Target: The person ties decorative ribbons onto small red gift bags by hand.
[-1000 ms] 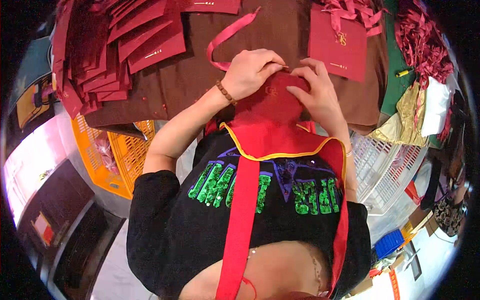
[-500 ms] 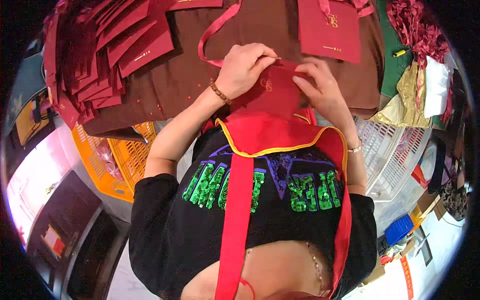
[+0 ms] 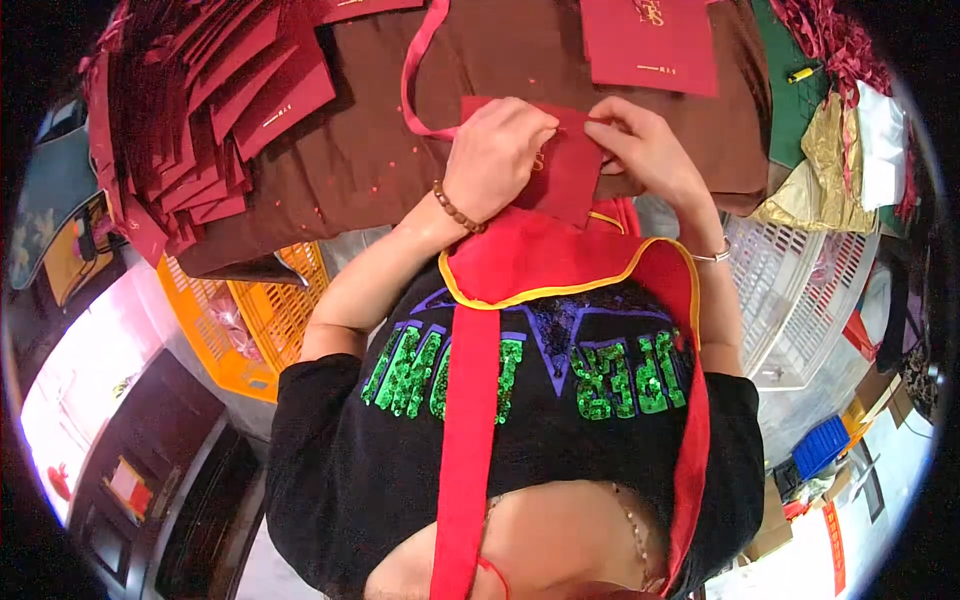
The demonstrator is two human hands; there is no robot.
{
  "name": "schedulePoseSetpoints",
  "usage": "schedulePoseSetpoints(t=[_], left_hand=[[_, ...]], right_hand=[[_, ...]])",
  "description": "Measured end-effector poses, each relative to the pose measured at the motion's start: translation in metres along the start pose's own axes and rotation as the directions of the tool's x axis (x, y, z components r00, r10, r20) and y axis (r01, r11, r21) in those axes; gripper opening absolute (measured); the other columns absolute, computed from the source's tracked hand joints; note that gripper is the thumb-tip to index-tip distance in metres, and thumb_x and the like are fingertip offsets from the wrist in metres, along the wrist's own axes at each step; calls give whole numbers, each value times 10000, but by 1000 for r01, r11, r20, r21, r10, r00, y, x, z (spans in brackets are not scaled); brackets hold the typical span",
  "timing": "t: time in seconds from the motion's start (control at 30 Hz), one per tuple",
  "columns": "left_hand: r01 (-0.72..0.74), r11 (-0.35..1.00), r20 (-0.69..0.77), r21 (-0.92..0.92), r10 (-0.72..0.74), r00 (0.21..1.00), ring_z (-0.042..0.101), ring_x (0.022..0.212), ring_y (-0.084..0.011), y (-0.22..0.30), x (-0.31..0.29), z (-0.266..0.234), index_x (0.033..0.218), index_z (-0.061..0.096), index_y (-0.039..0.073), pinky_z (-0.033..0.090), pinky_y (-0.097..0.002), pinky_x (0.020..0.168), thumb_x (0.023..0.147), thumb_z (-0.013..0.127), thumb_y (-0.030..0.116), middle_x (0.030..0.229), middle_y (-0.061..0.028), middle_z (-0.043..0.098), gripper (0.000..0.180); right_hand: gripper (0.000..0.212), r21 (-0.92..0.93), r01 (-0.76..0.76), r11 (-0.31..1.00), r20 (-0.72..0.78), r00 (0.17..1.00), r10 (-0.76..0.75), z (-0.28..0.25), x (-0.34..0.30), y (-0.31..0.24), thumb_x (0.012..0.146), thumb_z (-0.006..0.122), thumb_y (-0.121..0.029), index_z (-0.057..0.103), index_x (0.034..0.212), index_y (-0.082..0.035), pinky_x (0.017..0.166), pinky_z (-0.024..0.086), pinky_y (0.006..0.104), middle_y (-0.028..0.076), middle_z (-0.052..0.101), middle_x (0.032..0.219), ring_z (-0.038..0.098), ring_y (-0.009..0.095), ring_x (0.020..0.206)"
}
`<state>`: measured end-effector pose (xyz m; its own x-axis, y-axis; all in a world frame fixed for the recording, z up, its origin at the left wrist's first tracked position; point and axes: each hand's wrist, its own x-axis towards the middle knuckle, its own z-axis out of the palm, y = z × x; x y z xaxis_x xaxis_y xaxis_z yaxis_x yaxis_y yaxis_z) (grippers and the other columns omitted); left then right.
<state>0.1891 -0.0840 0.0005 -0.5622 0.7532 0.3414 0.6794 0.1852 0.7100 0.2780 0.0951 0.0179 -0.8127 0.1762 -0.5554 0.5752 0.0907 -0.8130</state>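
Observation:
A flat dark red gift bag (image 3: 566,180) with gold print lies at the table's near edge, its lower part over my red apron (image 3: 540,255). My left hand (image 3: 497,150) rests across its left side and covers part of the print. Its thumb and forefinger are pinched together near the bag's upper edge. My right hand (image 3: 645,148) pinches at the upper right edge, close to the left fingertips. Whatever fine piece lies between the fingertips is too small to make out. A pinkish-red ribbon (image 3: 412,85) curves over the table and runs under my left hand.
Overlapping dark red bags (image 3: 215,110) are heaped at the left of the brown-covered table (image 3: 370,150). Another bag (image 3: 650,50) lies at the far right. Red ribbons (image 3: 835,50), gold cloth (image 3: 820,170), an orange crate (image 3: 255,330) and a white crate (image 3: 785,310) surround the table.
My left hand has turned and now covers more of the bag. The right fingers have closed in at its upper edge. The whole view has shifted slightly.

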Motion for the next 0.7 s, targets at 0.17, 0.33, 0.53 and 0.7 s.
schedulePoseSetpoints(t=[0.17,0.33,0.53,0.7], left_hand=[[54,998,28,-33,-53,998,585,755,-310,5,0,7,830,594,22,472,-387,650,757,605,61,792,-130,603,83],[135,987,57,-81,-131,990,589,770,-318,5,3,9,817,581,16,471,-395,647,762,595,53,791,-146,606,68],[137,990,90,-44,-132,987,608,765,-310,6,7,13,852,595,12,478,-359,652,787,583,58,793,-152,613,80],[186,982,120,-19,-182,976,607,763,-313,8,11,11,851,590,18,474,-369,651,785,588,80,787,-151,613,91]], right_hand=[[210,-195,74,978,146,988,-46,-5,1,-7,856,559,-174,567,986,-9,567,469,207,8,542,747,522,60,665],[242,-11,80,997,201,977,-76,-7,9,5,851,569,-178,570,981,27,552,484,215,36,564,774,564,89,638],[261,92,100,991,195,974,-117,-5,8,8,857,563,-184,566,994,38,534,479,221,46,581,785,592,104,608],[260,73,113,991,180,976,-125,-6,8,11,855,565,-186,571,995,33,538,466,211,39,581,787,587,99,584]])
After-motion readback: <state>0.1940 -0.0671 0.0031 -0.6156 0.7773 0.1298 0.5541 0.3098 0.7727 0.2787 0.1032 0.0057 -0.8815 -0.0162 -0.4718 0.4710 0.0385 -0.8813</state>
